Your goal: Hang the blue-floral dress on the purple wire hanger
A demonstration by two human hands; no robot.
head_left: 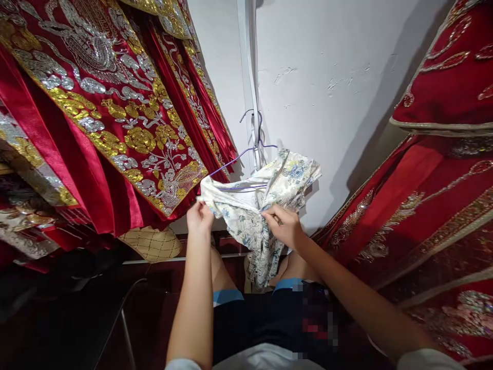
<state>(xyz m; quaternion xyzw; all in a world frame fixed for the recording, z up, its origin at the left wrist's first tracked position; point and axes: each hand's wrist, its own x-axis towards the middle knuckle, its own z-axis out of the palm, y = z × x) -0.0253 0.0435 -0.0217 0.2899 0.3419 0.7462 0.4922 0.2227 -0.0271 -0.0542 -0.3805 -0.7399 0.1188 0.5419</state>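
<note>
A cream garment with a blue and green floral print (246,226) hangs on a thin purple wire hanger (235,158) in front of the wall. My left hand (200,218) pinches the garment's edge below its left shoulder. At the middle of the neckline, the fingers of my right hand (283,223) are closed on the fabric. The hanger's hook is up by a white strap (252,77). Below my hands the garment's lower part hangs in gathered folds.
Red garments with gold and silver sequins (138,139) hang at the left. More red embroidered garments (408,205) hang at the right. Behind is a white wall (308,87) with scuffs. A dark chair-like object with a metal leg (127,334) is at the lower left.
</note>
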